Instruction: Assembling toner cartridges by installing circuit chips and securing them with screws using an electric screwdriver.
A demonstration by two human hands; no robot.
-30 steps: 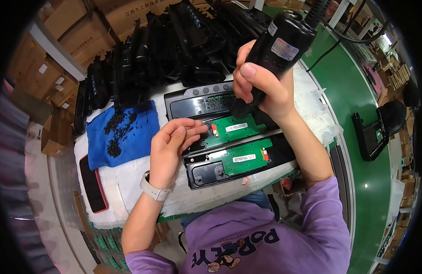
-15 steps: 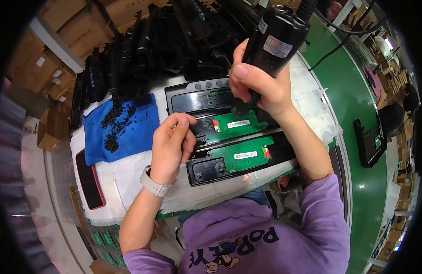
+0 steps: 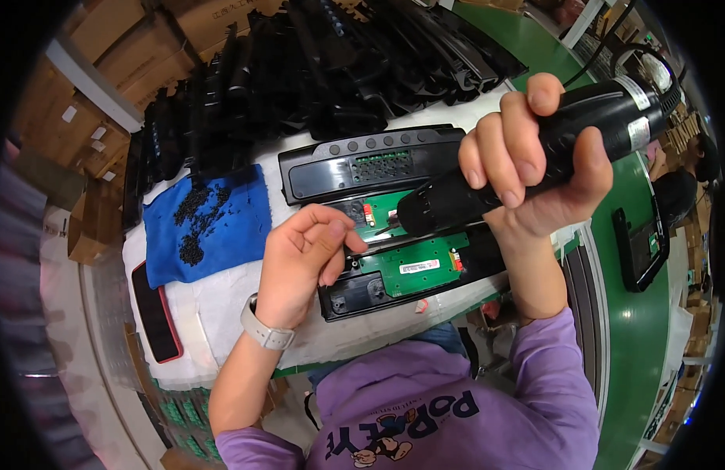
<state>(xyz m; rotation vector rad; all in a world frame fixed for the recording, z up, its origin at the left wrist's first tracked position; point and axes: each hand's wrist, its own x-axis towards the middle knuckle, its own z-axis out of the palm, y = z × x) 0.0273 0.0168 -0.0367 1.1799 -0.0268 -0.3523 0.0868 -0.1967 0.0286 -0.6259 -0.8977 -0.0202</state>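
My right hand is wrapped round a black electric screwdriver, which is tilted nearly sideways with its nose pointing left. Close to its tip, my left hand has thumb and forefinger pinched together; anything between them is too small to make out. Beneath both hands lie two black plastic housings with green circuit boards, the nearer board in full view. The screwdriver partly covers the farther board. Behind them rests another black housing with a row of round buttons.
Small black screws are heaped on a blue cloth at the left. A red-edged phone lies nearer me. Many black plastic housings are piled at the back. A green conveyor surface runs along the right, carrying another black housing.
The screwdriver has swung from upright to nearly sideways, its nose now pointing left. My right hand has turned and shifted right with it. My left hand has moved slightly toward the boards.
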